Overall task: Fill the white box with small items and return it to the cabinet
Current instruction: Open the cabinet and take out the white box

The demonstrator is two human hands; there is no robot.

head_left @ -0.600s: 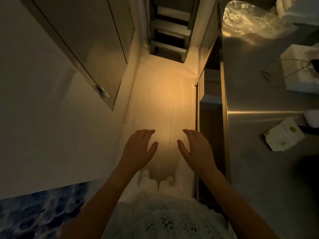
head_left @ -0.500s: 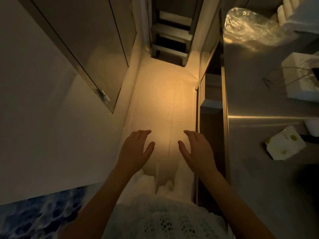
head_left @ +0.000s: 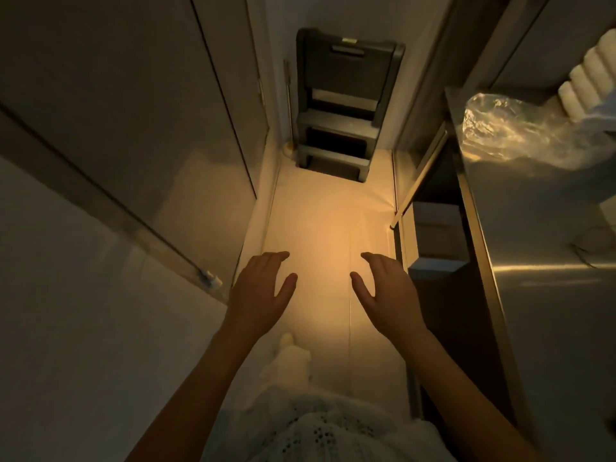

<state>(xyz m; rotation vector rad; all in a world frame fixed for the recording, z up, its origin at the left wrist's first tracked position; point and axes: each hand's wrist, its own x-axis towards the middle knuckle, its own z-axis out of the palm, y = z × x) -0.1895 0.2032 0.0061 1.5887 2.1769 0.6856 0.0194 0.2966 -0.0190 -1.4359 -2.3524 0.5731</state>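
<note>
My left hand [head_left: 258,295] and my right hand [head_left: 386,291] hover side by side over a lit pale floor [head_left: 326,228], palms down, fingers spread, holding nothing. To the right, under a steel counter [head_left: 550,295], a cabinet stands open [head_left: 443,328]; a pale box [head_left: 435,241] sits inside it just right of my right hand. Whether this is the white box of the task I cannot tell.
A grey step stool [head_left: 343,105] stands at the far end of the narrow aisle. Tall cabinet doors [head_left: 133,111] line the left. On the counter lie a crumpled clear plastic bag [head_left: 520,131] and stacked white rolls [head_left: 590,81].
The view has tilted up and forward, so the step stool shows in full and the counter items at right have slid out of frame. Both hands stay open in the same pose.
</note>
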